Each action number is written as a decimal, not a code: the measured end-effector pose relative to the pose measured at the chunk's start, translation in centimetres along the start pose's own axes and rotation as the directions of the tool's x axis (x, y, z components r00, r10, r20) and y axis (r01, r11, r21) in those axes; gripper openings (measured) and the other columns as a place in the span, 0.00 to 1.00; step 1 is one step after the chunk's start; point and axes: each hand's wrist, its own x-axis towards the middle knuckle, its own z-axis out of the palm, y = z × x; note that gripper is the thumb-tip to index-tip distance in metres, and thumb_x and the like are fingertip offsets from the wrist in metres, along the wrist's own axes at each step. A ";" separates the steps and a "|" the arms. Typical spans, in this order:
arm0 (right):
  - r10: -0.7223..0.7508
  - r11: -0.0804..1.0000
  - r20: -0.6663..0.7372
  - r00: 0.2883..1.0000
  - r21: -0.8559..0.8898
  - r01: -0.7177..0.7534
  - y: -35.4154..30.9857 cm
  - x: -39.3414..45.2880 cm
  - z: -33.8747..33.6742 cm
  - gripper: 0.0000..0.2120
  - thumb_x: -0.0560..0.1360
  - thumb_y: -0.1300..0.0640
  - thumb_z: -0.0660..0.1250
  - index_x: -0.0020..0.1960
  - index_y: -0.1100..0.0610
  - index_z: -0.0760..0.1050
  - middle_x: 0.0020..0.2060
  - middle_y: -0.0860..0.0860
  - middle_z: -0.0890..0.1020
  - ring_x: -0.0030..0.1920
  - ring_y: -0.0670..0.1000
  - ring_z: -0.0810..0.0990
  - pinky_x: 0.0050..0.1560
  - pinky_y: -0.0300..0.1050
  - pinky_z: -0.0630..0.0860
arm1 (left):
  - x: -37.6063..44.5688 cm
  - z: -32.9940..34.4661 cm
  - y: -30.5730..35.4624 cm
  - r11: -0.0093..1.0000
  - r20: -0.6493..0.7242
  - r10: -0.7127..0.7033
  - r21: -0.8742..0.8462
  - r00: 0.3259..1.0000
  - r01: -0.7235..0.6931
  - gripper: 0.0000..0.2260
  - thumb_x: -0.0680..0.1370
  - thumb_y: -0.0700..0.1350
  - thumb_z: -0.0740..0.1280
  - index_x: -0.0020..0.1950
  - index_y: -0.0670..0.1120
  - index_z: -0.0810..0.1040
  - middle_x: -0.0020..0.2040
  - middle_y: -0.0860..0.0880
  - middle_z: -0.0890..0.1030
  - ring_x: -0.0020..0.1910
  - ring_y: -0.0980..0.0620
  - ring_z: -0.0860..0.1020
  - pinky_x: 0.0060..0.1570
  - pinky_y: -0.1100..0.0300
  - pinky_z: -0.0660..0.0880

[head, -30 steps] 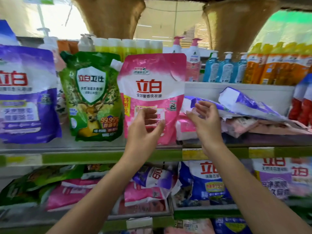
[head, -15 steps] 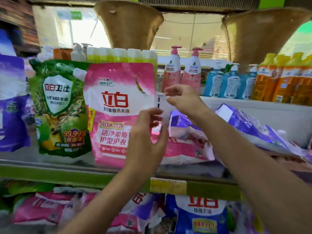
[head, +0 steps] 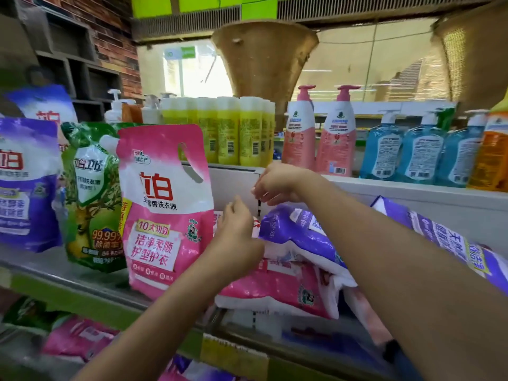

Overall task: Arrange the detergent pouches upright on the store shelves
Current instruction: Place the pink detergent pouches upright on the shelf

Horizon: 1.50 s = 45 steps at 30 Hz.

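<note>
1. The pink pouch [head: 165, 210] stands upright on the shelf [head: 82, 281], near its front edge. It has a white band with red characters across the middle, a cut-out handle at its upper right and a white spout at its upper left corner.
2. Just to its left stands the green pouch [head: 90, 196], upright, with a white shield and a deer printed on it; the pink pouch overlaps its right edge.
3. Further left stands a purple pouch [head: 26, 185], also upright, with another one partly hidden behind it.
4. To the right of the pink pouch is a pile of pouches lying flat: a pink one [head: 277, 287] at the bottom, a purple one [head: 299, 237] across it, and another purple one [head: 450, 243] further right, tilted.
5. Standing pouches in plain view number three, or four with the hidden one; at least three lie flat on this shelf.
6. Behind, on a higher ledge, stand two pink pump bottles [head: 319, 133], three blue pump bottles [head: 420, 152] and a row of yellow bottles [head: 228, 130].
7. The left hand [head: 236, 226] hovers just right of the pink pouch, above the pile, fingers loosely curled and holding nothing; whether it touches the pouch I cannot tell.
8. The right hand [head: 277, 185] is higher, over the purple pouch in the pile, fingers bent downward and slack, holding nothing.
9. More pink and purple pouches lie on the lower shelf [head: 233, 356].
</note>
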 end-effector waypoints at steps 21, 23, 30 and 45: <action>0.060 0.695 0.182 0.981 -0.714 0.090 4.7 -1.0 -2.6 0.18 0.78 0.54 0.67 0.66 0.59 0.77 0.64 0.55 0.80 0.61 0.55 0.79 0.56 0.45 0.75 | 2.2 1.0 -0.3 0.957 0.195 -0.138 0.278 0.971 0.080 0.27 0.77 0.47 0.69 0.73 0.47 0.65 0.61 0.47 0.73 0.49 0.52 0.72 0.39 0.62 0.72; 0.073 0.697 0.198 0.978 -0.711 0.092 5.4 -1.3 -3.5 0.18 0.78 0.56 0.67 0.67 0.58 0.77 0.64 0.53 0.79 0.62 0.54 0.78 0.57 0.44 0.75 | 2.3 1.2 -0.5 0.935 0.175 -0.112 0.351 0.978 0.044 0.22 0.79 0.49 0.67 0.70 0.45 0.68 0.65 0.46 0.74 0.53 0.50 0.73 0.46 0.60 0.71; 0.090 0.804 0.249 0.964 -0.589 0.077 7.2 -1.9 -4.0 0.26 0.73 0.57 0.75 0.69 0.54 0.72 0.63 0.50 0.78 0.61 0.53 0.77 0.62 0.45 0.74 | 3.1 2.3 -0.4 0.879 -0.059 0.019 0.476 0.998 0.012 0.07 0.81 0.42 0.61 0.51 0.42 0.79 0.50 0.41 0.81 0.47 0.42 0.79 0.41 0.54 0.71; -0.450 0.843 -0.246 0.858 -0.434 0.318 6.3 0.3 -2.0 0.11 0.77 0.48 0.69 0.54 0.53 0.83 0.50 0.53 0.68 0.51 0.54 0.73 0.56 0.56 0.76 | 5.5 -0.3 1.7 0.989 -0.640 0.148 0.077 0.754 -0.129 0.13 0.81 0.38 0.58 0.57 0.40 0.81 0.51 0.40 0.84 0.50 0.41 0.80 0.41 0.58 0.67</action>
